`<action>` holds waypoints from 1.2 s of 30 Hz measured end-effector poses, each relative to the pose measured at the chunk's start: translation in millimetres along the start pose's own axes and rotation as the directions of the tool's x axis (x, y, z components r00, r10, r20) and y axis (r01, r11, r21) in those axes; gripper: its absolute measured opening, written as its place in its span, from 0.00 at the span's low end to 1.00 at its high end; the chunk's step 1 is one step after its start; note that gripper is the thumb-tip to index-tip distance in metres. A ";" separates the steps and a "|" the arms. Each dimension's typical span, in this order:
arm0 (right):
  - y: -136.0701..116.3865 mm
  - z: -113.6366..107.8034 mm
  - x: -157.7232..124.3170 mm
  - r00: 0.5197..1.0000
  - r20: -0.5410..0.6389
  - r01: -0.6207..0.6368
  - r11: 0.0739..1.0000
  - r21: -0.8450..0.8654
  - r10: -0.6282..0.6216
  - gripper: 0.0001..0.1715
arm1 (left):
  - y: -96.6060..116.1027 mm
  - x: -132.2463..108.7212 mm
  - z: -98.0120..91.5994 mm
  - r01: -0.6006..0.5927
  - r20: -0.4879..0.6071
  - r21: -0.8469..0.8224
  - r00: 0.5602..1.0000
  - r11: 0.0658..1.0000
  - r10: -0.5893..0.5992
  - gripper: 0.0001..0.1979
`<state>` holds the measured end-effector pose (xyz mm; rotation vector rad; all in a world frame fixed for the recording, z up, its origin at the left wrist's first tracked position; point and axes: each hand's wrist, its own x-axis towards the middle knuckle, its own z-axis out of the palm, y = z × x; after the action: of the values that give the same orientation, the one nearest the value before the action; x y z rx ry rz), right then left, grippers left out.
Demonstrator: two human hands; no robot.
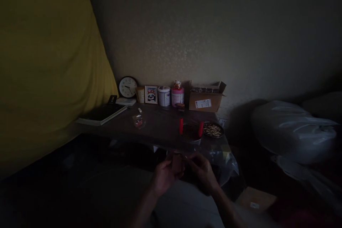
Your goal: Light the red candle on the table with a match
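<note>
In a dim room both my hands meet low in the view, in front of a dark table point(160, 128). My left hand point(164, 176) is closed around a small brown box-like thing point(176, 162). My right hand point(203, 171) is beside it with fingers pinched at the box's top edge; what they hold is too dark to make out. Just beyond my hands on the table stands a small pot with two red handles point(191, 131), and right of it a round dish of pale sticks point(213, 130).
Along the wall stand a clock point(127, 87), a small picture point(151, 94), a white jar point(164, 96), a pink jar with a figurine point(177, 94) and a cardboard box point(206, 98). A book point(103, 114) lies left. A yellow curtain point(45, 60) hangs left; a plastic bag point(294, 128) right.
</note>
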<state>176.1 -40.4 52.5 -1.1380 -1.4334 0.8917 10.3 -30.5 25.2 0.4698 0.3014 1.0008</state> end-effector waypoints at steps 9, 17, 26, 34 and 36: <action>-4.8 11.7 -11.4 0.963 0.114 0.263 0.939 -0.221 -0.243 0.07 | 3.2 3.2 7.0 -0.098 0.030 -0.002 0.995 0.995 0.098 0.13; -1.2 15.4 -11.7 0.922 0.177 0.383 0.880 -0.280 -0.344 0.06 | 1.0 3.0 11.8 -0.123 0.042 -0.016 0.991 0.992 0.123 0.12; -3.5 16.1 -9.4 0.951 0.175 0.281 0.947 -0.154 -0.253 0.07 | 4.5 -1.2 20.7 -0.125 0.023 0.046 0.992 0.991 0.124 0.11; -3.2 15.6 -10.4 0.969 0.198 0.161 0.986 -0.042 -0.149 0.08 | 1.2 1.1 13.4 -0.146 0.042 0.085 0.989 0.986 0.142 0.06; -5.4 15.4 -11.1 0.973 0.186 0.144 0.989 -0.033 -0.135 0.08 | -0.4 2.4 11.2 -0.156 0.045 0.110 0.987 0.982 0.152 0.06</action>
<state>160.0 -51.6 52.0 -0.9949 -1.6703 0.8855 16.9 -31.2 34.5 0.6210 0.2934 1.1288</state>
